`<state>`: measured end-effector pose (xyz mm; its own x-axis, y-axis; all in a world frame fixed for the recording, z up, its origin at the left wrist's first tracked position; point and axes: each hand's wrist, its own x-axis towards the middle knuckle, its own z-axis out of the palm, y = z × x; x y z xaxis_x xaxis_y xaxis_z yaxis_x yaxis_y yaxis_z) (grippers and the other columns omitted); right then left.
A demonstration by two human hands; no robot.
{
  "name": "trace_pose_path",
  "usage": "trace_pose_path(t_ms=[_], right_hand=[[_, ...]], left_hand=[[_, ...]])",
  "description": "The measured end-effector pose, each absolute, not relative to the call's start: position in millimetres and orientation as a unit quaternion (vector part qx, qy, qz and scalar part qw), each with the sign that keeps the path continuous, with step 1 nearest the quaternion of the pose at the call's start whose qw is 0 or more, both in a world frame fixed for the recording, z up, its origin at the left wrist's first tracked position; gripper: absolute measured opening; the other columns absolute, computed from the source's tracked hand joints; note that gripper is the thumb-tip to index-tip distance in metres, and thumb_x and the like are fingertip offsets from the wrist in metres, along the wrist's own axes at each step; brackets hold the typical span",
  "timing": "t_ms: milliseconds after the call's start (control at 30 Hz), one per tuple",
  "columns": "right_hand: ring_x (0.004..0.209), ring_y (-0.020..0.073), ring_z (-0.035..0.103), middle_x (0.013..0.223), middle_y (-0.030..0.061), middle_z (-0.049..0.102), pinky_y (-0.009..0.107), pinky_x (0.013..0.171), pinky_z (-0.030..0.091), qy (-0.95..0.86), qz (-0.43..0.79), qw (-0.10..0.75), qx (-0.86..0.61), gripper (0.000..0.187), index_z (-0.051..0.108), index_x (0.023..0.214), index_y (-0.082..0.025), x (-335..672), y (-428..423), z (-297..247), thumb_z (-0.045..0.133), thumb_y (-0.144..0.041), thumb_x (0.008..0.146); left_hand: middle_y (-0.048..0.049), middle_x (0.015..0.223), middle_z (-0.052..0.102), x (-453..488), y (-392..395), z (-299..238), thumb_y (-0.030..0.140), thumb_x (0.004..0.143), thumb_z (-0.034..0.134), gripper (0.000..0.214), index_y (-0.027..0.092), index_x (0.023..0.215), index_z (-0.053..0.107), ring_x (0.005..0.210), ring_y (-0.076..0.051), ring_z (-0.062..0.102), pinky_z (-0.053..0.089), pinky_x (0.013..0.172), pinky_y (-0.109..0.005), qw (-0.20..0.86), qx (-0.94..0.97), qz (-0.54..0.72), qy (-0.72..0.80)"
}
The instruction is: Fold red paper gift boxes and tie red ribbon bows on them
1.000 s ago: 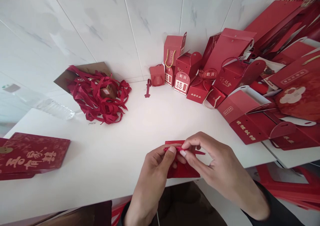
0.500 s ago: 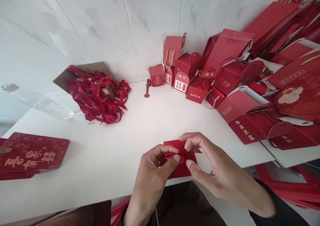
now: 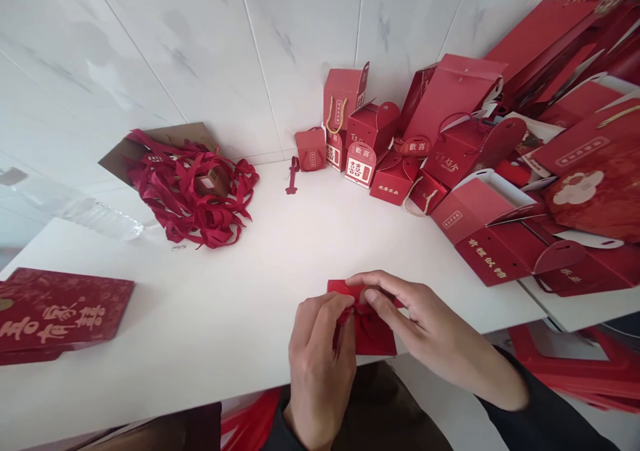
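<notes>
A small flat red paper box [image 3: 373, 334] lies at the front edge of the white table [image 3: 250, 291], with a thin red ribbon [image 3: 356, 312] across it. My left hand [image 3: 320, 364] is turned back-up, its fingers curled and pinching the ribbon at the box's left side. My right hand [image 3: 415, 328] comes in from the right, thumb and fingers closed on the same ribbon over the box. Both hands cover most of the box's top.
A heap of red ribbons [image 3: 193, 194] sits on brown card at the back left. Several folded red gift boxes [image 3: 373, 148] and larger red bags [image 3: 500, 238] crowd the back right. Flat red bags [image 3: 55, 314] lie at the left edge, a clear plastic bottle [image 3: 95, 214] behind them.
My left hand has rolled over so its back faces up and moved down along the box. My right hand's fingers have closed in over the ribbon. The box stays put.
</notes>
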<state>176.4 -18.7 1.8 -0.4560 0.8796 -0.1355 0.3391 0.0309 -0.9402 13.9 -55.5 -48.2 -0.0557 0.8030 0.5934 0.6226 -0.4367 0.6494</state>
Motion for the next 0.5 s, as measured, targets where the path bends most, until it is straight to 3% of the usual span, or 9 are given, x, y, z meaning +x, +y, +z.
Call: trace_pose_path(t_ms=[67,167,333,500], right_hand=[[0.114,0.0147,0.065,0.126,-0.001,0.069,0.024,0.088,0.053,-0.679,0.524,0.251,-0.449,0.025,0.065,0.125,-0.031,177.3,-16.6,2.0,0.047,-0.035,0.109],[0.102,0.0137,0.067,0.115,-0.0029,0.072,0.023,0.078,0.052,-0.687,0.51,0.239,-0.459,0.018,0.068,0.112,-0.03,178.5,-13.4,1.4,0.051,-0.034,0.106],[0.08,0.012,0.063,0.102,-0.0045,0.071,0.024,0.061,0.044,-0.7,0.465,0.226,-0.492,0.013,0.063,0.101,-0.028,181.1,-13.6,2.3,0.052,-0.032,0.106],[0.07,0.0121,0.059,0.096,-0.0046,0.07,0.026,0.051,0.037,-0.714,0.423,0.225,-0.511,0.015,0.063,0.101,-0.029,185.7,-13.5,5.2,0.05,-0.034,0.106]], left_hand=[[-0.0034,0.102,0.07,14.5,-55.1,-49.1,-0.002,0.093,0.059,0.029,0.02,0.112,0.063,0.095,-0.014,0.065,0.055,0.085,-0.025,0.067,0.697,0.51,0.499],[-0.0082,0.113,0.066,13.0,-54.7,-49.1,-0.003,0.09,0.063,0.034,0.015,0.118,0.058,0.107,-0.017,0.062,0.053,0.091,-0.03,0.04,0.695,0.523,0.491],[-0.0082,0.109,0.064,8.1,-54.4,-47.4,-0.002,0.088,0.067,0.022,0.017,0.098,0.06,0.104,-0.02,0.059,0.047,0.092,-0.035,-0.015,0.697,0.499,0.515],[-0.0082,0.111,0.06,8.4,-60.3,-43.3,0.0,0.089,0.067,0.022,0.019,0.097,0.063,0.105,-0.021,0.055,0.045,0.089,-0.034,-0.039,0.695,0.472,0.541]])
